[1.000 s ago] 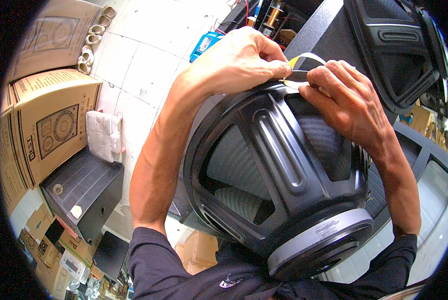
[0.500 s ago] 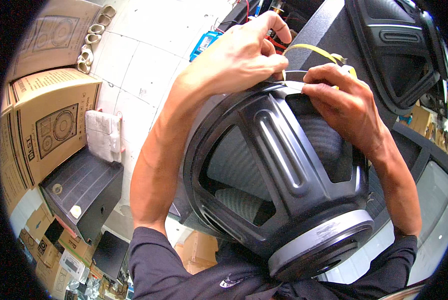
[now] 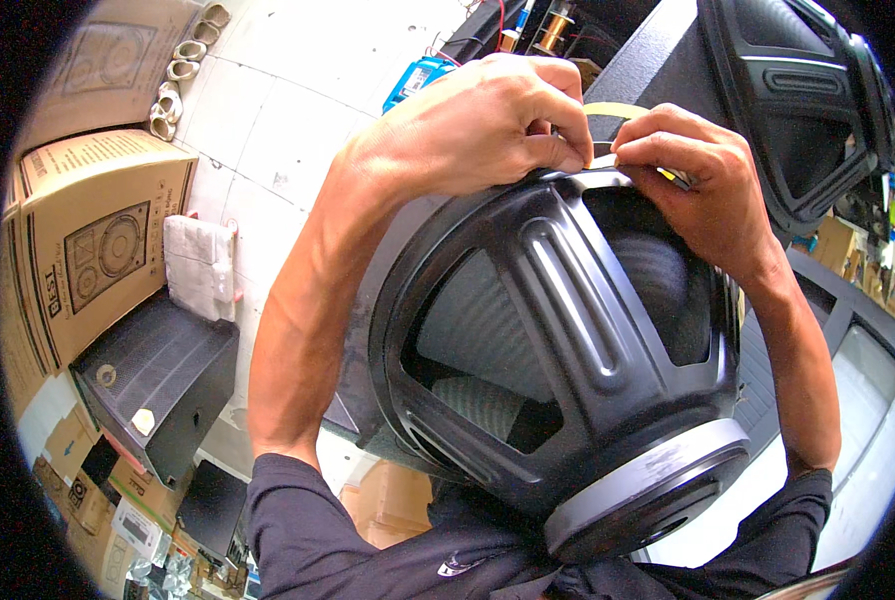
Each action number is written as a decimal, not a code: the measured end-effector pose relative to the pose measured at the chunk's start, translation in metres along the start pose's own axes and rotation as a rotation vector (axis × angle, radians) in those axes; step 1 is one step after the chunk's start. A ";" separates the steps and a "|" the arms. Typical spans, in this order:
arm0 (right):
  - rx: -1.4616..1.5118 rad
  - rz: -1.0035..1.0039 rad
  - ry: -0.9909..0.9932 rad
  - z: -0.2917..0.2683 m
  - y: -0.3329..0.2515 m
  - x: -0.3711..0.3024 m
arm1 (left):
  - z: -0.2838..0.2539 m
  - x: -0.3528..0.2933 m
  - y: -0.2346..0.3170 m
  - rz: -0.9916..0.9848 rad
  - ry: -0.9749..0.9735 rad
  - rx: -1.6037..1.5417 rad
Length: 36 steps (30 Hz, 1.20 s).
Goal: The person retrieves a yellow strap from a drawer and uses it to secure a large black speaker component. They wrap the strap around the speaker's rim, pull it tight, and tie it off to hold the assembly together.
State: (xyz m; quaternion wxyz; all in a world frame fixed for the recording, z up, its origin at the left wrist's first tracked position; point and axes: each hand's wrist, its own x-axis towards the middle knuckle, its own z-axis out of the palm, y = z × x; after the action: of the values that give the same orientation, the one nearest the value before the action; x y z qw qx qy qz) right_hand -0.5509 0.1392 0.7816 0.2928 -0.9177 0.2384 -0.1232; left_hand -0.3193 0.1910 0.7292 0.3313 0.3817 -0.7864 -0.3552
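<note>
A large black speaker driver (image 3: 568, 320) leans against me, its ribbed metal frame facing up and its grey-edged magnet near my chest. My left hand (image 3: 523, 125) is at the far rim, thumb and forefinger pinched on the end of a thin pale strip. Close beside it, my right hand (image 3: 698, 175) is closed in a pinch at the same rim. A yellow strip (image 3: 618, 109) arches behind both hands, and its far part is hidden. Some bright yellow shows under my right fingers; what it belongs to I cannot make out.
Another black speaker driver (image 3: 793, 110) stands at the upper right. Beyond my left hand are a blue device (image 3: 418, 82) and a copper wire spool (image 3: 555, 32). Cardboard boxes (image 3: 103, 245), a black cabinet (image 3: 158, 375) and several shoes (image 3: 183, 70) line the left side.
Both hands have come closer together at the rim. My left fingers have curled down onto it. The yellow strip's loop has shifted behind the hands, and the view has moved slightly.
</note>
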 end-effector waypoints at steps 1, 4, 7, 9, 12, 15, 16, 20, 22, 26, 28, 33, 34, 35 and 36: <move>0.010 0.013 -0.005 0.000 0.001 0.001 | 0.000 0.001 -0.001 -0.002 0.001 -0.020; 0.050 0.053 -0.020 -0.001 0.003 0.003 | 0.000 0.002 -0.005 0.013 0.017 -0.062; 0.164 0.129 -0.031 0.000 0.002 0.004 | 0.006 0.001 -0.008 0.065 0.067 -0.040; 0.313 0.253 -0.050 0.000 -0.001 0.004 | 0.010 -0.002 -0.009 0.088 0.119 0.005; 0.523 0.487 -0.083 0.000 -0.011 0.009 | 0.014 -0.004 0.001 0.029 0.185 0.003; 0.555 0.570 -0.110 0.003 -0.012 0.015 | 0.022 -0.009 0.002 0.001 0.254 -0.002; 0.566 0.584 -0.113 0.003 -0.012 0.016 | 0.024 -0.011 0.001 -0.009 0.273 -0.019; 0.628 0.654 -0.122 0.006 -0.014 0.019 | 0.029 -0.014 0.001 -0.033 0.330 -0.077; 0.640 0.698 -0.130 0.007 -0.015 0.021 | 0.031 -0.015 0.002 -0.033 0.348 -0.089; 0.602 0.759 -0.163 0.005 -0.018 0.025 | 0.036 -0.016 0.001 -0.024 0.376 -0.079; 0.596 0.788 -0.173 0.005 -0.020 0.026 | 0.037 -0.016 0.000 -0.018 0.381 -0.073; 0.582 0.846 -0.229 0.003 -0.025 0.036 | 0.035 -0.014 0.000 -0.012 0.397 -0.045; 0.580 0.850 -0.225 0.004 -0.023 0.036 | 0.036 -0.014 0.000 -0.016 0.397 -0.032; 0.578 0.855 -0.221 0.006 -0.020 0.035 | 0.036 -0.014 -0.001 -0.021 0.398 -0.019; 0.576 0.859 -0.217 0.007 -0.018 0.033 | 0.037 -0.014 -0.001 -0.026 0.398 -0.006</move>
State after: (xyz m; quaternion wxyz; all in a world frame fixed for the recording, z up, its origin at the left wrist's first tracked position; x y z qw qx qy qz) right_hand -0.5136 0.1384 0.7892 0.5801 -0.6273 0.5178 0.0432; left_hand -0.3413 0.2131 0.7053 0.4765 0.4536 -0.6993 -0.2795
